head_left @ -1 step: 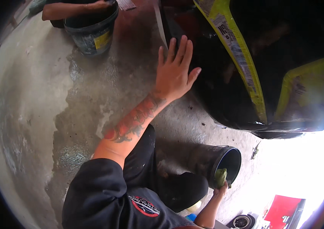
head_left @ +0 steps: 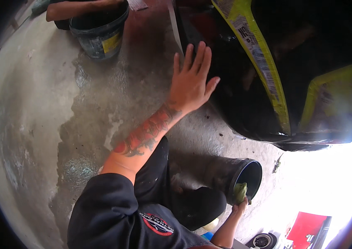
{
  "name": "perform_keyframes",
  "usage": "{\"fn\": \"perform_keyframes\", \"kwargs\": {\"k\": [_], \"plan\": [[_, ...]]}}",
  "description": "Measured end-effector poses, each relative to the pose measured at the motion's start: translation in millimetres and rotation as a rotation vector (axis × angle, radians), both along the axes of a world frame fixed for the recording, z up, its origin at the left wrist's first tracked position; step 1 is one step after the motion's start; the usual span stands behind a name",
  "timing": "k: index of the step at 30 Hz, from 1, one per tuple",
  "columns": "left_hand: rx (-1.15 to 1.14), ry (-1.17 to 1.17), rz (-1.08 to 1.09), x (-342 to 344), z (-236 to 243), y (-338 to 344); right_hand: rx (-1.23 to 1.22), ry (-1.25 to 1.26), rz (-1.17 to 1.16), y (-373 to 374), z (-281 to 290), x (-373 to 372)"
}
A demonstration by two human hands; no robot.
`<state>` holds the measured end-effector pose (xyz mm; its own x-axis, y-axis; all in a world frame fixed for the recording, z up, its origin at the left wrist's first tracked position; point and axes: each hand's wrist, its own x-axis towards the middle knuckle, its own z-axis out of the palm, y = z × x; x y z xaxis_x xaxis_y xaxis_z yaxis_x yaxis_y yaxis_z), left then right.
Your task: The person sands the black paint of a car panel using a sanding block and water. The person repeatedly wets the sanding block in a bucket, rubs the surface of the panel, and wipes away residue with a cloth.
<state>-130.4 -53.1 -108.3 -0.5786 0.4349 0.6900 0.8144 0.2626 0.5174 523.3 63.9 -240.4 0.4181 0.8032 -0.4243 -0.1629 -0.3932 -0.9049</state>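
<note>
My left hand [head_left: 189,88] is open, with its fingers spread against the lower edge of a glossy black vehicle body [head_left: 242,99]. Its tattooed forearm reaches up from a dark sleeve. At the lower right, my right hand [head_left: 239,206] is closed on a crumpled green cloth [head_left: 240,192]. That cloth hangs at the mouth of a black bucket [head_left: 221,172]. A small dark block [head_left: 249,200] shows beside the right fingers; whether they touch it I cannot tell. The bucket's inside is mostly in shadow.
Yellow-green tape and printed paper mask a curved strip [head_left: 263,68] and a corner patch [head_left: 331,99] on the vehicle. Another person's arm [head_left: 80,7] rests over a second dark bucket [head_left: 99,39]. Wet patches mark the concrete floor [head_left: 39,124]. A red case [head_left: 308,232] lies near a small wheel [head_left: 263,240].
My left hand has shifted very slightly down and to the right along the vehicle body. The right hand, cloth and bucket stay where they were.
</note>
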Motion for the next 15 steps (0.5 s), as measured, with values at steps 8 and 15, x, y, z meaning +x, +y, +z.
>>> {"fn": "perform_keyframes", "kwargs": {"k": [8, 15], "plan": [[-0.017, -0.077, -0.409, 93.0, -52.1, -21.2, 0.107, 0.157, -0.117, -9.9, 76.4, -68.6], [0.051, -1.298, -1.055, 213.7, -84.5, 3.5, 0.376, 0.019, 0.514, -50.3, 103.8, -221.7]]}}
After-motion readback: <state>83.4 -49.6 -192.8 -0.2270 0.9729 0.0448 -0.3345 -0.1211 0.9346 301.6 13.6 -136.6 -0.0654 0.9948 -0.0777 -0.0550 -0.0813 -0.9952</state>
